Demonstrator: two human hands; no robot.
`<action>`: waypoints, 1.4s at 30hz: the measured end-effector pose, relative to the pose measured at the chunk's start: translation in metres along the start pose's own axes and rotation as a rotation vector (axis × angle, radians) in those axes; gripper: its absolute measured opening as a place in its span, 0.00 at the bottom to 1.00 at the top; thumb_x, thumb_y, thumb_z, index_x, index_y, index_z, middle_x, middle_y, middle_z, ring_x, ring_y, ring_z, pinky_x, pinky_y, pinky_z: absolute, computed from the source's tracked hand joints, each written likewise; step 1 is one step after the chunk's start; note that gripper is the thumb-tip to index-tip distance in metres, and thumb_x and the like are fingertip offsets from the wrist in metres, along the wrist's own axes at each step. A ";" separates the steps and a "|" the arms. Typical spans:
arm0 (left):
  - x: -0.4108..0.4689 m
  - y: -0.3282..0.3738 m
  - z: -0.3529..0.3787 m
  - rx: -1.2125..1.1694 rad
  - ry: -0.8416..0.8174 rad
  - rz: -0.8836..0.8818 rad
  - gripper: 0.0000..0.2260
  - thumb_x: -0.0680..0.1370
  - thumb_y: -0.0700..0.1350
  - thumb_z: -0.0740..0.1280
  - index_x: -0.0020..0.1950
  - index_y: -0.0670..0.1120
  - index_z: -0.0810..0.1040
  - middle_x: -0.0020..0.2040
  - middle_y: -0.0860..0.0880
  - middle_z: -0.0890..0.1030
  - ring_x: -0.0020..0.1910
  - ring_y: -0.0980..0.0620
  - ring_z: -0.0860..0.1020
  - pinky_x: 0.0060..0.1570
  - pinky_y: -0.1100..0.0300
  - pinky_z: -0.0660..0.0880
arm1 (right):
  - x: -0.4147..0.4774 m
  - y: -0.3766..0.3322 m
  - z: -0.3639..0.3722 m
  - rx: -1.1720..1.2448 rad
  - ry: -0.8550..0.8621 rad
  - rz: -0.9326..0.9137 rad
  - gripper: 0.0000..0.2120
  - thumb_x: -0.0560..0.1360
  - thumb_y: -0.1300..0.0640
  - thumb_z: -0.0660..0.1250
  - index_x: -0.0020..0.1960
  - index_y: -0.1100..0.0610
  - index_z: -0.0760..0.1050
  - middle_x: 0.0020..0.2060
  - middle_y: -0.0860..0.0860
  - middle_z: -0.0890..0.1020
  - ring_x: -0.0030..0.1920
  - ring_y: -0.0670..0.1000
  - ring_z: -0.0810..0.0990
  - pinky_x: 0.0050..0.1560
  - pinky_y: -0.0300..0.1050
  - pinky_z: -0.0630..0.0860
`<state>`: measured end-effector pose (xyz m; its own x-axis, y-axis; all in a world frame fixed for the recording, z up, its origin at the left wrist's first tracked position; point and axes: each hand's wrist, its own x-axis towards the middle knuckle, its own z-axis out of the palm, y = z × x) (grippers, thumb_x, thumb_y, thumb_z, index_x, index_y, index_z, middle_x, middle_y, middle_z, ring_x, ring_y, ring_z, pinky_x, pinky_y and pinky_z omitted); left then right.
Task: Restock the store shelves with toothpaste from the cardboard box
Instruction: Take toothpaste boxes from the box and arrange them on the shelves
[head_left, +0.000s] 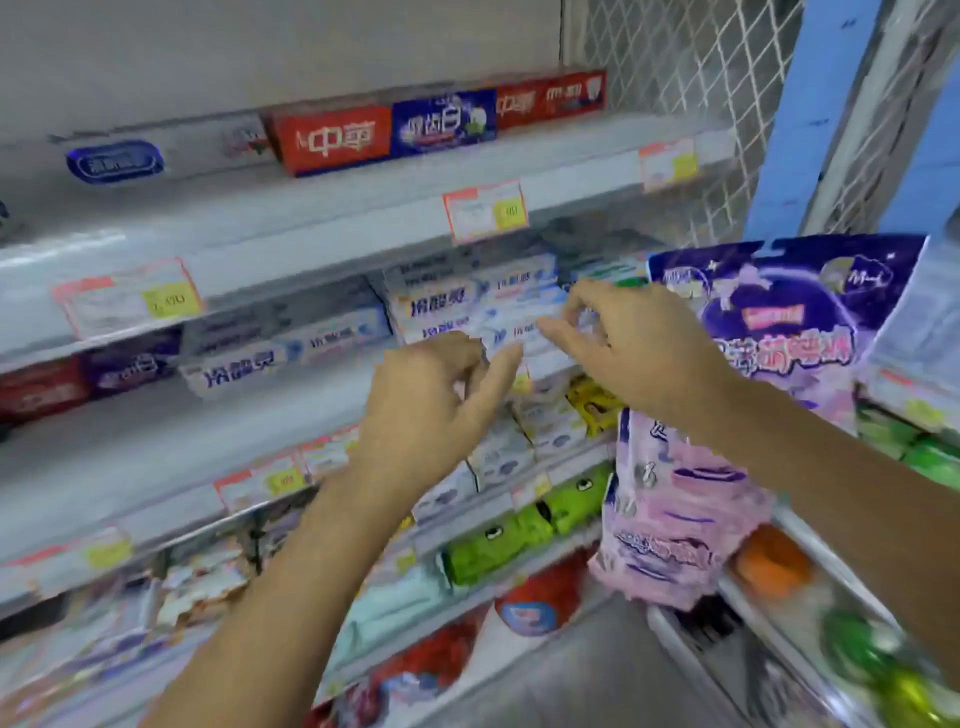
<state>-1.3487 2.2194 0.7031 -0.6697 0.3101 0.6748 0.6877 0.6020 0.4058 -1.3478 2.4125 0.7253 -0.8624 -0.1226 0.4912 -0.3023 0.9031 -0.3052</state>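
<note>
White-and-blue toothpaste boxes (467, 304) lie stacked on the second shelf (291, 270). My right hand (639, 348) is at the right end of the stack, with thumb and curled fingers pinching a white toothpaste box (514, 332) in the lower row. My left hand (431, 400) is just below and left of it, fingers loosely curled, thumb stretched toward that same box and holding nothing. More toothpaste boxes (280, 353) lie further left. Red and blue toothpaste cartons (384, 132) stand on the top shelf. The cardboard box is out of view.
Price tags (485, 210) hang along the shelf edges. A purple hanging pack (779, 317) and a pink pack (675, 509) sit close to my right forearm. Small white boxes (519, 447) and green packs (524, 535) fill lower shelves. A wire mesh panel (685, 104) closes the right end.
</note>
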 end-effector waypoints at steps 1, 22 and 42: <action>-0.030 -0.011 0.011 -0.026 -0.062 -0.069 0.21 0.77 0.58 0.58 0.28 0.47 0.68 0.26 0.52 0.71 0.28 0.52 0.72 0.32 0.56 0.68 | -0.018 0.001 0.016 0.021 -0.039 0.021 0.14 0.77 0.41 0.61 0.45 0.52 0.74 0.27 0.47 0.74 0.32 0.51 0.74 0.33 0.46 0.67; -0.542 -0.196 0.190 -0.024 -0.982 -1.076 0.10 0.75 0.48 0.68 0.39 0.56 0.67 0.39 0.58 0.69 0.45 0.53 0.74 0.41 0.65 0.62 | -0.412 0.041 0.435 0.157 -1.061 0.692 0.12 0.77 0.60 0.64 0.53 0.50 0.62 0.41 0.46 0.72 0.40 0.45 0.71 0.33 0.31 0.66; -0.742 -0.305 0.292 0.098 -0.757 -1.180 0.10 0.74 0.35 0.64 0.52 0.45 0.81 0.39 0.51 0.70 0.40 0.48 0.73 0.40 0.60 0.65 | -0.600 0.059 0.731 -0.333 -1.287 0.491 0.25 0.76 0.52 0.63 0.69 0.61 0.64 0.64 0.59 0.72 0.65 0.59 0.66 0.61 0.50 0.68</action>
<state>-1.1437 2.0206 -0.1019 -0.8392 -0.1101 -0.5325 -0.3789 0.8208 0.4275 -1.1456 2.2388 -0.1838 -0.6669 0.1065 -0.7375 0.0842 0.9942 0.0674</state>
